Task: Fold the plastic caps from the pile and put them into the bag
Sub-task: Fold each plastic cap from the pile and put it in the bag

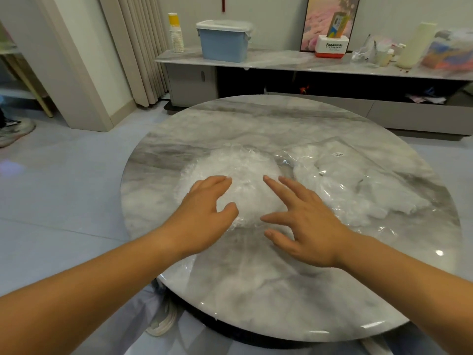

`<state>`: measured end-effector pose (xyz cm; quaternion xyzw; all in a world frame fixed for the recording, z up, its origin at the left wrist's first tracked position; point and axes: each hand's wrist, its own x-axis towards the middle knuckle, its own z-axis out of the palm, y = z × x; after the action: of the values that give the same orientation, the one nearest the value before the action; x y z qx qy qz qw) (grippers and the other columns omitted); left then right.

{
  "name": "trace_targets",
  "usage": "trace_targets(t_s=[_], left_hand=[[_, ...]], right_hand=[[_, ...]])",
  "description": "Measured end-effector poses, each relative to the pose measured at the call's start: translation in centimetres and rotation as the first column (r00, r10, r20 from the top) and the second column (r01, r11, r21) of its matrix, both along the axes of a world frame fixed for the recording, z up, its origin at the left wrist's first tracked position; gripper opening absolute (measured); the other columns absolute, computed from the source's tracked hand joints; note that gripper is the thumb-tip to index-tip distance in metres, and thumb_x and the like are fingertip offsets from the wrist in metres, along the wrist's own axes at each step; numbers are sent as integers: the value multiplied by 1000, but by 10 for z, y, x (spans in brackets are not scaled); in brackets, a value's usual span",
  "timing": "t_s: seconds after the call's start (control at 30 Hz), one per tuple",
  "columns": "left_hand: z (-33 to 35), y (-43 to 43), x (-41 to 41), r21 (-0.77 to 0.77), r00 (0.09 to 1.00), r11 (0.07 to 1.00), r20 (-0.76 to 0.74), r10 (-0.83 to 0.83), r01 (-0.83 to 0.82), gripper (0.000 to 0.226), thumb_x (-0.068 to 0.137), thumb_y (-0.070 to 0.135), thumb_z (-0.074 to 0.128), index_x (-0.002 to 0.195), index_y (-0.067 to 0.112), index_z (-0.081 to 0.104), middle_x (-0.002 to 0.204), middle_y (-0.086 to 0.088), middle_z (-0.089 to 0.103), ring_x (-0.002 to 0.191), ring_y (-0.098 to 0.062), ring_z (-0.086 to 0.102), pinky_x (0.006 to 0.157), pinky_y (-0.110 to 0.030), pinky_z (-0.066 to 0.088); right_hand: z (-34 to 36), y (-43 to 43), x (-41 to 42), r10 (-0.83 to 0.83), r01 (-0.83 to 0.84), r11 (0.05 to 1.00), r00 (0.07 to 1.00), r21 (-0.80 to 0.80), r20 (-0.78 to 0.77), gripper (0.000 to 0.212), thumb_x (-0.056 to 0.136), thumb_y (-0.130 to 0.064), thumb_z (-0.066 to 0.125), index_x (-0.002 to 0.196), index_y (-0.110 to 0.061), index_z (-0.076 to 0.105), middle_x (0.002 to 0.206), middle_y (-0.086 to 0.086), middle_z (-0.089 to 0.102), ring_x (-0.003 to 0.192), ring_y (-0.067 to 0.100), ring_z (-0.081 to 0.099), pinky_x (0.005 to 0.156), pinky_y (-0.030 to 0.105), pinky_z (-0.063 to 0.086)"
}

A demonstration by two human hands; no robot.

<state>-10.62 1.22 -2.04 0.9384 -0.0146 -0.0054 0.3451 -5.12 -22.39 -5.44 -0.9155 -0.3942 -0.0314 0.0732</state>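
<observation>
A heap of crinkled clear plastic caps (240, 170) sits in the middle of a round marble table (256, 119). To its right lies a clear plastic bag (358, 185) with white caps inside and a small label near its far end. My left hand (204, 213) reaches over the near left side of the heap, fingers loosely spread, fingertips at the plastic. Over the heap's near right side, my right hand (304, 221) has its fingers straight and fanned out. Neither hand grips anything.
Behind the table runs a long low sideboard (281, 61) with a blue lidded box (224, 41), stacked paper cups (176, 34), a Panasonic box (331, 46) and other clutter. Curtains (133, 47) hang at back left. Grey floor tiles surround the table.
</observation>
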Motion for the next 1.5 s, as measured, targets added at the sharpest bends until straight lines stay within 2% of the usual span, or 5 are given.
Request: trace_targets(t_s=[0.2,0.67,0.87,1.13,1.5], left_hand=[[-11,-13,-26,-60,987,995,-136,-87,80,57,101,34,49,156,30,32,147,21,34,131,-5,39,115,-24,31],[-40,-16,-43,250,919,889,-8,-395,385,63,78,80,49,131,44,53,114,27,56,106,9,52,100,-20,40],[-44,-25,-39,-48,945,952,-116,-305,301,22,88,55,66,98,37,71,89,19,71,89,1,66,82,-25,55],[-54,-39,-2,-66,993,997,-110,-39,32,23,89,52,68,91,28,67,63,10,64,57,-4,58,58,-21,44],[-60,-39,5,223,984,972,-172,-41,80,36,85,61,65,98,29,55,76,7,66,75,-6,61,68,-29,51]], right_hand=[[-2,-31,-25,57,-63,995,996,-84,-66,61,97,-69,22,137,-42,60,170,-9,0,156,15,-3,122,34,6],[-20,-75,-88,152,-131,939,988,317,-40,40,102,-38,47,124,-14,72,127,-5,68,128,12,58,109,36,44],[-18,-70,-88,0,305,810,854,500,-520,24,94,-39,59,107,-30,77,105,-20,73,104,4,68,90,22,51],[-24,-64,-56,-221,347,907,874,236,-433,34,95,-47,47,110,-31,74,101,-16,68,98,3,61,86,24,49],[-21,-66,-54,-172,194,981,912,22,-373,63,88,-68,24,114,-35,71,107,-19,51,78,0,54,77,27,50]])
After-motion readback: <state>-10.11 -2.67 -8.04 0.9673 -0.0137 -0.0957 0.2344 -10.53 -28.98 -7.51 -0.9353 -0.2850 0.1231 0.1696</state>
